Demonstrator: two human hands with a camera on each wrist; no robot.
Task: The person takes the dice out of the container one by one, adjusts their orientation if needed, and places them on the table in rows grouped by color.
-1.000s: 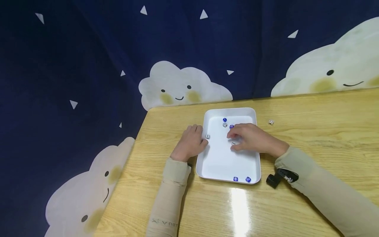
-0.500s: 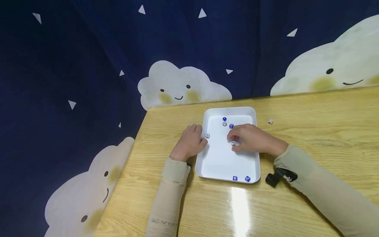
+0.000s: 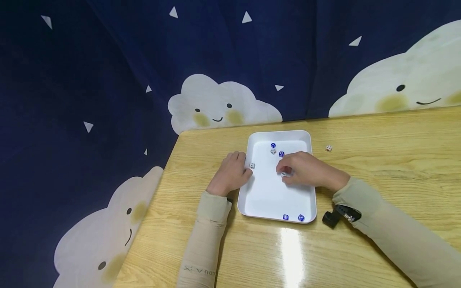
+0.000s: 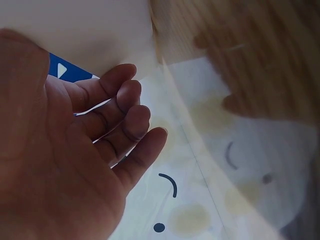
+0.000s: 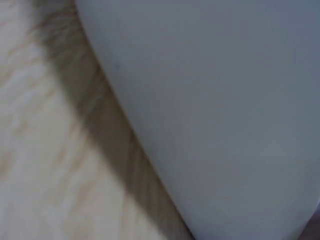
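On the wooden bench (image 3: 360,160), a white tray (image 3: 266,196) sits near the bench's left edge, its long sides running away from the person. The right hand (image 3: 306,170) reaches in over the tray's right rim and its fingertips pinch a small white die (image 3: 284,174) near the tray's middle; most of that die is covered by the fingers, so its face cannot be read. The left hand (image 3: 230,174) rests on the bench against the tray's left rim, fingers loosely curled and holding nothing; the left wrist view shows them (image 4: 125,107) bent and relaxed, with nothing between them.

Inside the tray, a white die (image 3: 252,165) lies just inside the left wall beside the left thumb. Toward the far end sit a blue die (image 3: 273,145), a white one (image 3: 273,151) touching or nearly touching it, and another blue die (image 3: 281,154) just beyond the right hand's fingertips. Two blue dice (image 3: 285,217) (image 3: 301,218) lie against the near wall at the right corner. The near half of the tray floor is otherwise bare. One more white die (image 3: 329,148) lies on the bench, well apart from the tray on its right.

Wide bare wood lies to the right; to the left the bench ends close to the left hand. The right wrist view is blurred: only the tray's pale wall (image 5: 225,125) and wood grain show.
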